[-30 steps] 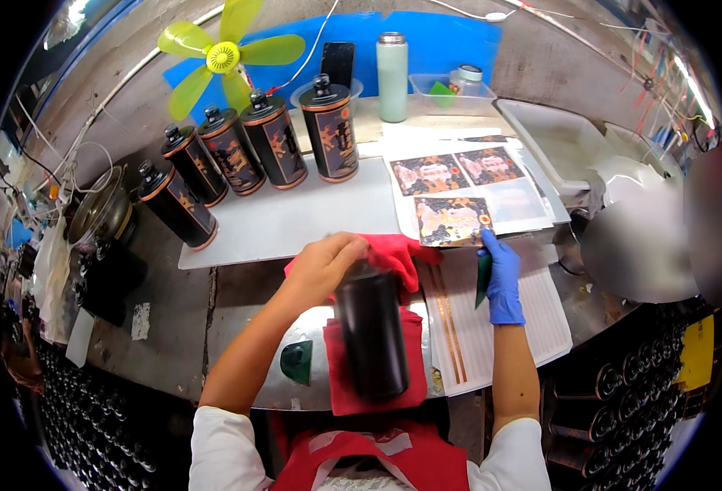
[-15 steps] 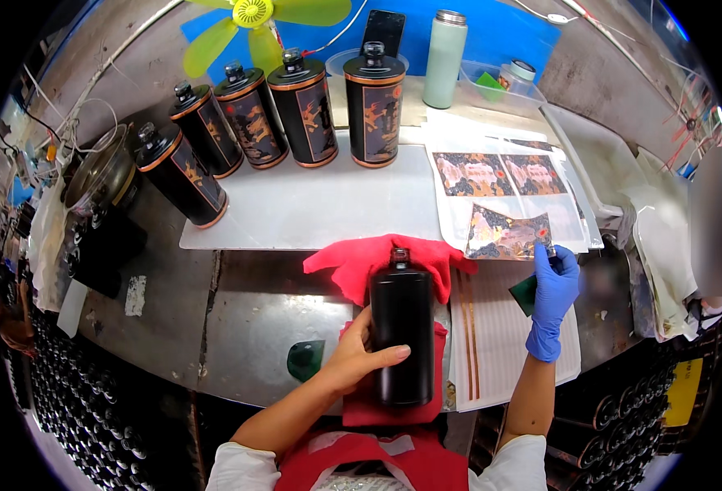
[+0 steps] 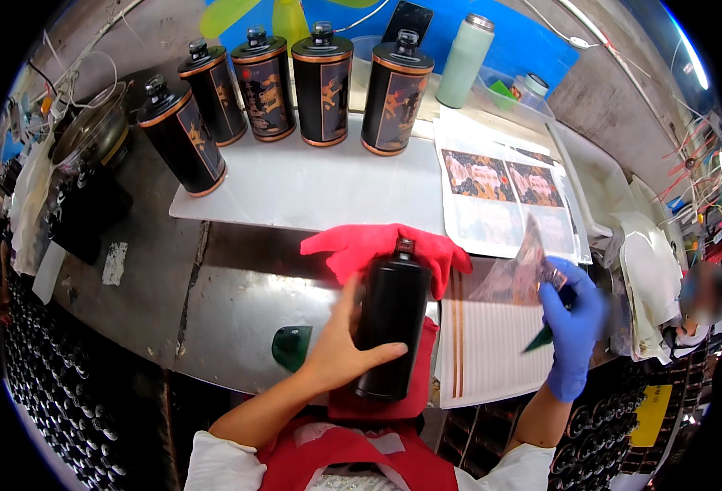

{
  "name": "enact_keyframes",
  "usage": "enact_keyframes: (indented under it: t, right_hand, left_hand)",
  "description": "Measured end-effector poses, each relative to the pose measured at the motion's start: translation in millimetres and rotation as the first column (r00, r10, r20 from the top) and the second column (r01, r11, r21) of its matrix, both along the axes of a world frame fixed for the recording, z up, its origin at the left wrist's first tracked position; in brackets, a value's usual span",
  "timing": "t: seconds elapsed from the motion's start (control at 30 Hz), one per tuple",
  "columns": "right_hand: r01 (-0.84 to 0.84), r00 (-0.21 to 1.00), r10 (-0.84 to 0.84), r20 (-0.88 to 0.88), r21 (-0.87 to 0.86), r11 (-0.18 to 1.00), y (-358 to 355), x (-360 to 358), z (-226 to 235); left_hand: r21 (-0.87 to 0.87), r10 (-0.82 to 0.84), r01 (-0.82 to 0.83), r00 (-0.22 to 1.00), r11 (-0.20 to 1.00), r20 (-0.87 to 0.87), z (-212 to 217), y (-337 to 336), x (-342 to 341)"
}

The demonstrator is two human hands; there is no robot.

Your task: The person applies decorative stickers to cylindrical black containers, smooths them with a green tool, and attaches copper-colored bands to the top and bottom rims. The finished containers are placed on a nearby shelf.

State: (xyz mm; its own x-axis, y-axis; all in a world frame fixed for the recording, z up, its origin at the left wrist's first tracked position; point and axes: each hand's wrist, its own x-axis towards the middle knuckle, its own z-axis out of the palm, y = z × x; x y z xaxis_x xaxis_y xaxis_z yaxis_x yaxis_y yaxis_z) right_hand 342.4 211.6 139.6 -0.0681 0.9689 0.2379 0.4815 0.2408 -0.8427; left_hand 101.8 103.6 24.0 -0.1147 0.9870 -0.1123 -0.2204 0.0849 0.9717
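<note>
The bare left hand point(image 3: 340, 348) grips the black bottle point(image 3: 392, 327) lying just right of its palm; the gloved right hand point(image 3: 572, 315) pinches a label sheet point(image 3: 518, 274) above it

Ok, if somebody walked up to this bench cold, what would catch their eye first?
Probably the plain black bottle lying on the red cloth at the centre, gripped by the bare left hand. Next, the right hand in its blue glove, lifting a printed label from a sheet. Behind stand five decorated black bottles.

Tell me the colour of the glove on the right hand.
Blue, on the right hand, clearest in the head view.
</note>
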Motion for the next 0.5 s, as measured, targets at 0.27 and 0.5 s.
enact_keyframes:
  t: [0.27,0.5]
  right_hand:
    - [-0.588,0.792,0.530,-0.303,-0.145,0.796,-58,-17,48]
    - [-0.533,0.832,0.299,-0.468,-0.524,0.664,-44,-47,-2]
  left_hand:
    - [0.400,-0.016,0.030,0.999,0.916,-0.040,24,-33,-15]
    - [0.341,-0.235,0.168,0.958,0.925,0.166,37,-27,-17]
